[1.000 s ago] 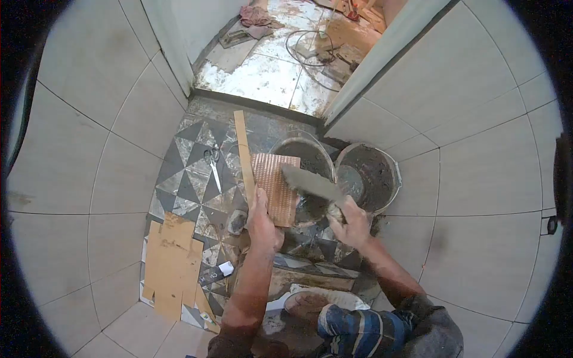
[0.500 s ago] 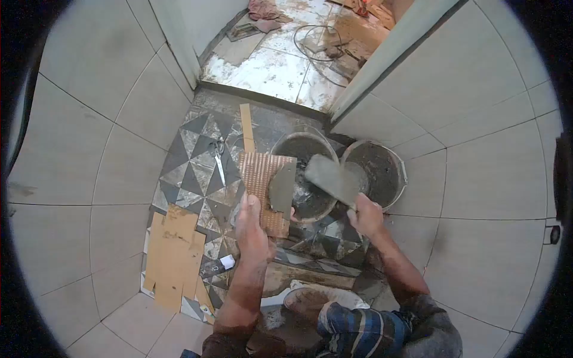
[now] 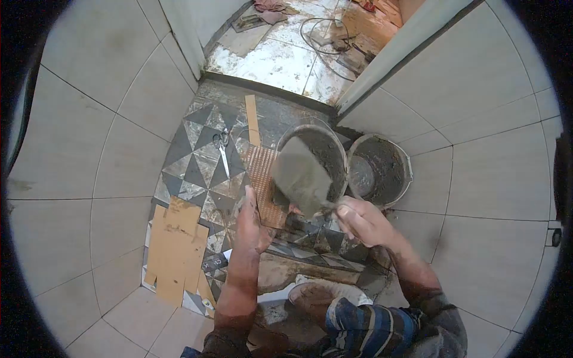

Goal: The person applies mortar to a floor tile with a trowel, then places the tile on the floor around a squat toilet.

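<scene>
Bare left hand point(image 3: 250, 224) and right hand point(image 3: 361, 222), bare forearms point(image 3: 239, 280), blue-and-white striped garment point(image 3: 370, 325), perhaps shorts, dark grey cloth point(image 3: 439, 334) beside it

Your view is evenly daylit from the doorway point(image 3: 298, 53), with glare there; fisheye bends the wall tiles point(image 3: 95, 119), and black vignette rings the corners.

- Left hand point(image 3: 250, 224) reaches forward, thumb laid along the top of its grip, fingers curled beneath, out of sight.
- Right hand point(image 3: 360, 221) is fisted, knuckles up, just right of the left's grip and level with it.
- Left forearm point(image 3: 236, 286) and right forearm point(image 3: 412, 271), both bare, converge toward the two grips.
</scene>
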The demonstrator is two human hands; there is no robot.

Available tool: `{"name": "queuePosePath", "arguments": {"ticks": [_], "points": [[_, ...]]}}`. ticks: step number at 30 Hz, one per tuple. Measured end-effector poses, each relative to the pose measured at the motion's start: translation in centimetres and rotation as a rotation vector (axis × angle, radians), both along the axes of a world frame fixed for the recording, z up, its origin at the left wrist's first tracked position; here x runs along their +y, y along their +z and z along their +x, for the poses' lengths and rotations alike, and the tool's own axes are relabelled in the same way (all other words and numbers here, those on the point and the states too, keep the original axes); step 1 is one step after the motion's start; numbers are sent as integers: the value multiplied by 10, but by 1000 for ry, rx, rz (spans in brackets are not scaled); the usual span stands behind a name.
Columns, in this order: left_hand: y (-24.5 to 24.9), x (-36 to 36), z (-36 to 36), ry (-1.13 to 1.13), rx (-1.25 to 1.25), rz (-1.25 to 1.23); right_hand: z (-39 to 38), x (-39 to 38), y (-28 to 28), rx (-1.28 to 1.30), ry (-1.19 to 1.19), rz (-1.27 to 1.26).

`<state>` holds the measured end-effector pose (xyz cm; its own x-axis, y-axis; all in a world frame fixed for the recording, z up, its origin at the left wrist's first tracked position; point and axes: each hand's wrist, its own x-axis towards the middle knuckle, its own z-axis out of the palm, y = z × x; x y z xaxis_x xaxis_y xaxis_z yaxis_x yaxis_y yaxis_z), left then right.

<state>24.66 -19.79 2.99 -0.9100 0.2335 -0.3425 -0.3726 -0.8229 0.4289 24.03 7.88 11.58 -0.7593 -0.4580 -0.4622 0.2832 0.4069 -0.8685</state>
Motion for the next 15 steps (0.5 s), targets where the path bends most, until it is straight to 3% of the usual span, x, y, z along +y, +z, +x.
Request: {"name": "queuePosePath", "arguments": {"ticks": [2, 4, 7, 9, 12, 15], "points": [[11, 4, 3, 3, -142, -67, -10, -5, -9, -60, 28, 5], [15, 4, 5, 13, -280, -140, -17, -7, -26, 307, 185, 282], [5, -3, 14, 28, -241, -181, -23, 5, -27, 256, 259, 365], [4, -2, 19, 74, -355, -232, -22, 20, -27, 232, 224, 406], [-19, -14, 20, 131, -142, -28, -18, 43, -28, 253, 184, 527], [-21, -25, 19, 61, -113, 27, -4, 34, -1, 187, 98, 567]]}}
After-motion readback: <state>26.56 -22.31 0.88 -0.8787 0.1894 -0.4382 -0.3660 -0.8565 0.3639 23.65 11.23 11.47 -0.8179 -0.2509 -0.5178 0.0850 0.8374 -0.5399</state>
